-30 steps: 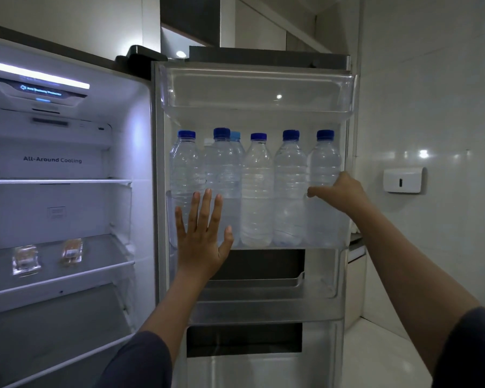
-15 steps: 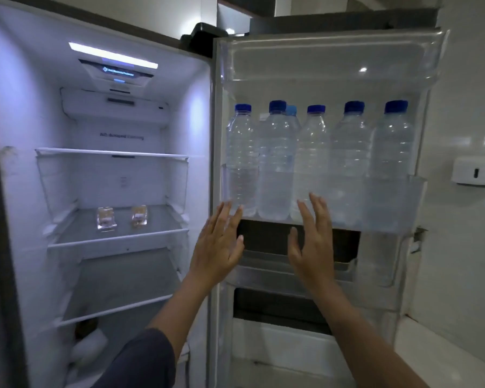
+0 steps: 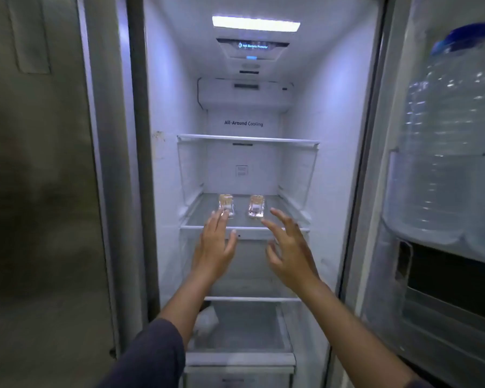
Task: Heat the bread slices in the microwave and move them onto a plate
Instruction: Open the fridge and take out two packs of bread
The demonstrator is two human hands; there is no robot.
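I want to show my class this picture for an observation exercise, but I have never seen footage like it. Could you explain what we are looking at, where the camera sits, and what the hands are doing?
There is no machine here. The camera is worn on a person's head and looks forward and down, so the two arms reaching in are that person's own. They face an open fridge. On its middle shelf lie two small clear packets, side by side; what is inside is too blurred to tell. The left hand and right hand are both open and empty, reaching toward them. At the right, the open door holds water bottles.
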